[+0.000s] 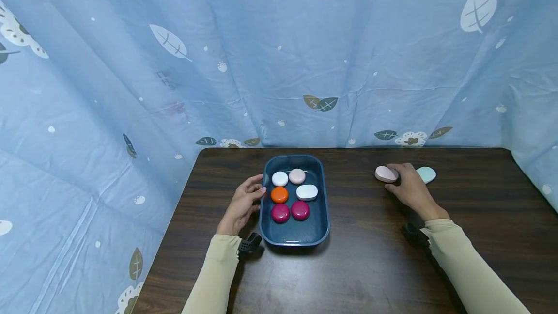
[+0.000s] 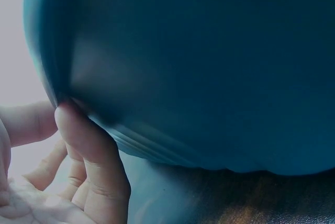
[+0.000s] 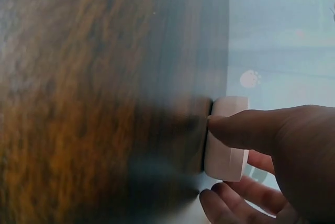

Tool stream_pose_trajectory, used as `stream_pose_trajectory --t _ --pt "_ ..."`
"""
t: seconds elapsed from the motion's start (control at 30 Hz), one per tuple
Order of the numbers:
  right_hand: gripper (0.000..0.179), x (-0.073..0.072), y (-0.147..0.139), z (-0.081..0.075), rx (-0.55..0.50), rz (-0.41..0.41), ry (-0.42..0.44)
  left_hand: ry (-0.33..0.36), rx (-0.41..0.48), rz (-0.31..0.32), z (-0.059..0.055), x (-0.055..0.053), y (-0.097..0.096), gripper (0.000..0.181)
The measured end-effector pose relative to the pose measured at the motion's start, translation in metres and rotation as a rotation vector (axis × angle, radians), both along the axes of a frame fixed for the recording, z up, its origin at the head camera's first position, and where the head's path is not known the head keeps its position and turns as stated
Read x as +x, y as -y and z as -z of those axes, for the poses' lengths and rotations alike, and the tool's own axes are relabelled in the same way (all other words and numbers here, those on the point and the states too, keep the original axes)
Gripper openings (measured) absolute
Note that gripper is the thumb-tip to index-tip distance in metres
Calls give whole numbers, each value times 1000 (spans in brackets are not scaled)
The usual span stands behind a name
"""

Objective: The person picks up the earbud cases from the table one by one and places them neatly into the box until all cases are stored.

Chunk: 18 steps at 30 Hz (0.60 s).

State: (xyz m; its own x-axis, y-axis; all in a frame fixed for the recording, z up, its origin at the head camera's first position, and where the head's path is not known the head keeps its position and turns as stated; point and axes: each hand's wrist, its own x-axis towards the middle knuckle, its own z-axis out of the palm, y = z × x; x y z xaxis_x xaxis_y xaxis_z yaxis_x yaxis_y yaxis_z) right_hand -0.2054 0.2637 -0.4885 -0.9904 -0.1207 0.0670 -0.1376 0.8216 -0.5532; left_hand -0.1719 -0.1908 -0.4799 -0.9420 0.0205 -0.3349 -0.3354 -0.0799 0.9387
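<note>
My left hand (image 1: 242, 204) grips the left wall of a dark blue rectangular tray (image 1: 296, 242). In the left wrist view, finger and thumb meet at the edge of that tray (image 2: 209, 77). Inside it lie a white oval piece (image 1: 307, 192), a white round one (image 1: 280, 179), a pale pink one (image 1: 297, 176), an orange one (image 1: 279, 195) and two magenta ones (image 1: 280, 212). On the right, my right hand (image 1: 411, 189) holds a pale pink oval piece (image 1: 385, 174) by its side. The right wrist view shows the thumb against this thick, smooth pink piece (image 3: 226, 156).
Just beyond my right hand lies a mint-green oval piece (image 1: 426, 174), partly hidden by the hand. Everything stands on a dark wood-grain table (image 1: 348, 275). A blue patterned curtain (image 1: 279, 52) hangs along the table's back and left edges.
</note>
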Motion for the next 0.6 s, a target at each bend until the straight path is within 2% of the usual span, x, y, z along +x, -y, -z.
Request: stream_pose_trajectory --t 0.37,0.6 --pt "51 -2 7 3 -12 -23 -30 -8 -3 2 0 0 0 43" --pt "47 7 26 -2 -41 -58 -41 -7 -15 7 0 0 0 44"
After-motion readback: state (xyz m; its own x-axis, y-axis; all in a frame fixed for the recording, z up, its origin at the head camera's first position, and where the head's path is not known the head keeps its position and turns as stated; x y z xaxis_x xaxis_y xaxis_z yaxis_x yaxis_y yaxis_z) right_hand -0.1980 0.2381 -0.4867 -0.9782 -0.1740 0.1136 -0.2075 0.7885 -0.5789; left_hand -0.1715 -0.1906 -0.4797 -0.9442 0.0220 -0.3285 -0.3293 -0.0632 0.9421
